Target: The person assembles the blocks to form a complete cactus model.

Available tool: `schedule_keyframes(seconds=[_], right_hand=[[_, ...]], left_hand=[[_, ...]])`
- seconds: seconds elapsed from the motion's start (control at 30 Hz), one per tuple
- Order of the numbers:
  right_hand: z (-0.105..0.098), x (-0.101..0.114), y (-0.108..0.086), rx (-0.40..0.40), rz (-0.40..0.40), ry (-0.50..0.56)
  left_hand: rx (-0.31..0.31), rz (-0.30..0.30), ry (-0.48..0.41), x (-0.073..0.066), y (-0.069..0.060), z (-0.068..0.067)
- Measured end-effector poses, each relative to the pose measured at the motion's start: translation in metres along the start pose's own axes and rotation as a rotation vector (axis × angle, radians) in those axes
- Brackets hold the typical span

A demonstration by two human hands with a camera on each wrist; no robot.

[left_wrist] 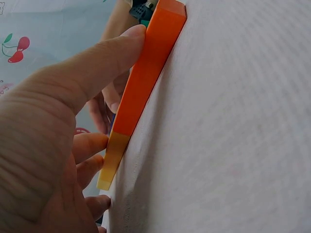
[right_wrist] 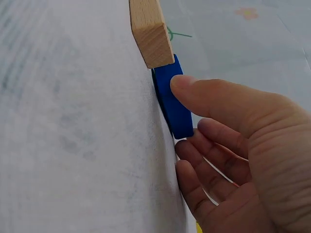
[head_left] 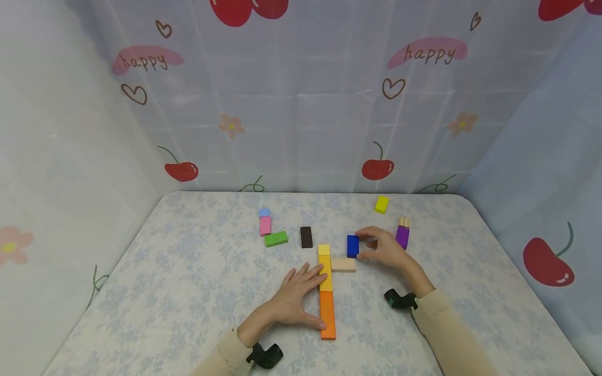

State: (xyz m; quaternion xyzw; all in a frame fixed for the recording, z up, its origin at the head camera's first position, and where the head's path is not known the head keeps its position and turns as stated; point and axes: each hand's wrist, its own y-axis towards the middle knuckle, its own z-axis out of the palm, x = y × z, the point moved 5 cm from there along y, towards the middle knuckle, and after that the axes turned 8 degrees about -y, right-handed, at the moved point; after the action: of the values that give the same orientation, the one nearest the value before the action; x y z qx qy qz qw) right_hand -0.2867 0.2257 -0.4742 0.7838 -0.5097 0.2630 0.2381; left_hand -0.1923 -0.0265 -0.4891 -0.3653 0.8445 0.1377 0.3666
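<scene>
Blue block (head_left: 352, 246), orange bar (head_left: 327, 316), tabletop (head_left: 188, 282) mottled, perhaps blue-grey

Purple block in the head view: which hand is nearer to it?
Right. The right hand is just left of the purple block, holding the blue block. The left hand is well farther left, touching the orange block.

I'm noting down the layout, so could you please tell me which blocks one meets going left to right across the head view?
Pink block, dark brown block, orange block, dark blue block, far yellow block, purple block. Blocks overlapping these in left-to-right position are left out.
</scene>
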Motion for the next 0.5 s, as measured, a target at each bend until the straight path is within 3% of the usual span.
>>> schedule_keyframes(seconds=[0.5], right_hand=[[0.0044, -0.0028, -0.0012, 0.009, -0.054, -0.016]], left_hand=[[-0.001, 0.008, 0.001, 0.0002, 0.0000, -0.0001]])
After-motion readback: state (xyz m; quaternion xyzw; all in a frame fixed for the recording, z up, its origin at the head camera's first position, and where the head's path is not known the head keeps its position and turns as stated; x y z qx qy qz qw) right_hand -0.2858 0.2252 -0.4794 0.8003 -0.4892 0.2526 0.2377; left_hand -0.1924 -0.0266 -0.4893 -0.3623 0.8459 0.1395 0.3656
